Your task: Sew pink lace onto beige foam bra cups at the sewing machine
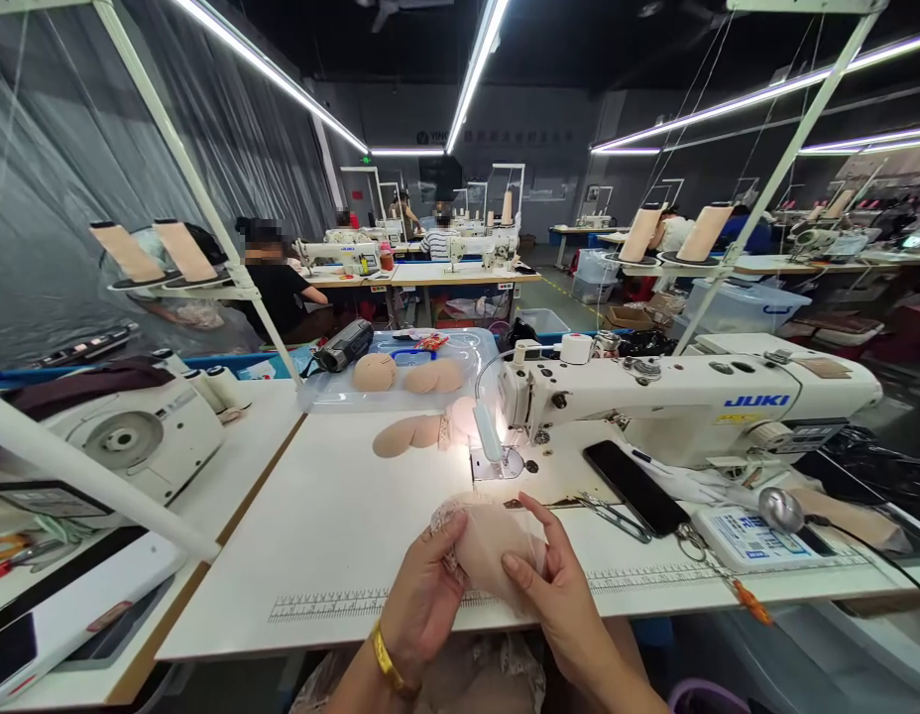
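Both my hands hold a beige bra cup point(491, 547) with lace along its left side, just above the table's front edge. My left hand point(424, 585), a gold band at its wrist, pinches the lace side with the thumb on top. On the other side my right hand point(560, 585) grips the cup between thumb and fingers, its index finger raised. Beyond the hands stands a white sewing machine point(616, 397), its needle area lit by a small lamp point(487, 430). More beige cup pieces point(409, 436) lie left of the needle, partly joined to lace.
Beige cups point(433, 376) rest on a clear plastic box lid point(333, 393) behind the table. To the right lie a black phone point(636, 488), thread snips point(615, 518) and a white box point(753, 540). A printed ruler point(333, 603) runs along the front edge. Another machine point(133, 436) stands left.
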Demonstrator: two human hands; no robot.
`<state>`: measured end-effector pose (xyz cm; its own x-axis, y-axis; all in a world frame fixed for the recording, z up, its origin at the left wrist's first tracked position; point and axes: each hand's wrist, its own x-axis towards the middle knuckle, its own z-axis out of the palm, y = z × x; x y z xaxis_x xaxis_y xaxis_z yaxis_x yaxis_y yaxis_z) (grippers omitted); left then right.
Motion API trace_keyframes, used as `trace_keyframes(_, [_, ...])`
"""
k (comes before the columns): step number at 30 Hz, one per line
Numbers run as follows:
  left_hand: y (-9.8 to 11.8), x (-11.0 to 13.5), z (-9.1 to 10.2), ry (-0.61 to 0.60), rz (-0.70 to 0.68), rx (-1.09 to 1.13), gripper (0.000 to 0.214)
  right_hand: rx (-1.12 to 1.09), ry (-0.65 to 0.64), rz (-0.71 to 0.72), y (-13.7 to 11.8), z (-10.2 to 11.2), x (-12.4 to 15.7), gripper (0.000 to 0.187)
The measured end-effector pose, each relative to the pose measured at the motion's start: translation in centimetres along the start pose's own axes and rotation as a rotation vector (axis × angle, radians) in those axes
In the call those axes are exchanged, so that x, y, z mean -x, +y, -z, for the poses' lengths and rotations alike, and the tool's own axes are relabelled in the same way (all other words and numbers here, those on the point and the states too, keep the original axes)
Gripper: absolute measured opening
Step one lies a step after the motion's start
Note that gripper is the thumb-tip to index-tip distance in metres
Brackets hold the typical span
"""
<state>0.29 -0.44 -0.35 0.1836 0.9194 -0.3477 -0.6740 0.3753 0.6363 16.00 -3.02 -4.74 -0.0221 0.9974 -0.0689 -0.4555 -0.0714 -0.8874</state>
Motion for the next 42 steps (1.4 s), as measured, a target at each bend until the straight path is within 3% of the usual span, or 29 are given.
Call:
trace_keyframes(8, [0.2, 0.1, -0.6, 0.082, 0.018, 0.052, 0.029, -0.014, 0.061, 0.007, -0.2, -0.7, 0.0, 0.09])
trace_keyframes(16, [0.1, -0.3, -0.3, -0.037, 0.019, 0.018, 0.035, -0.007, 0.061, 0.018, -0.1, -0.3, -0.4, 0.09])
trace_keyframes(23, [0.7, -0.2, -1.2, 0.036, 0.029, 0.001, 0.034, 0.044, -0.002, 0.015, -0.4, 0.4, -0.5, 0.085])
trace_keyframes(28, [0.5, -0.6, -1.3, -0.014, -0.006, -0.075, 0.042, 0.025, 0.048, 0.039, -0.8, -0.4, -0.3, 0.081])
trace_keyframes(32, [0.7, -0.9, -1.4, -0.032, -0.022, -0.123, 0.043, 0.07, -0.012, 0.045, -0.4, -0.2, -0.5, 0.086])
trace_keyframes(34, [1.5, -0.9, -1.6, -0.094, -0.037, -0.156, 0.041, 0.087, -0.086, 0.07, 0.2, 0.6, -0.9, 0.101])
trace_keyframes(37, [3.3, -1.2, -1.3, -0.308, -0.072, -0.293, 0.042, 0.218, -0.204, 0.127, 0.7, 2.8, -2.3, 0.111])
trace_keyframes(39, [4.5, -1.8, -0.8, -0.535, -0.115, -0.523, 0.042, 0.409, -0.258, 0.242, 0.0, 4.4, -3.8, 0.098])
trace_keyframes(42, [5.2, -3.5, -0.3, -0.891, -0.233, -1.107, 0.023, 0.815, -0.378, 0.596, -2.5, 5.9, -6.5, 0.049])
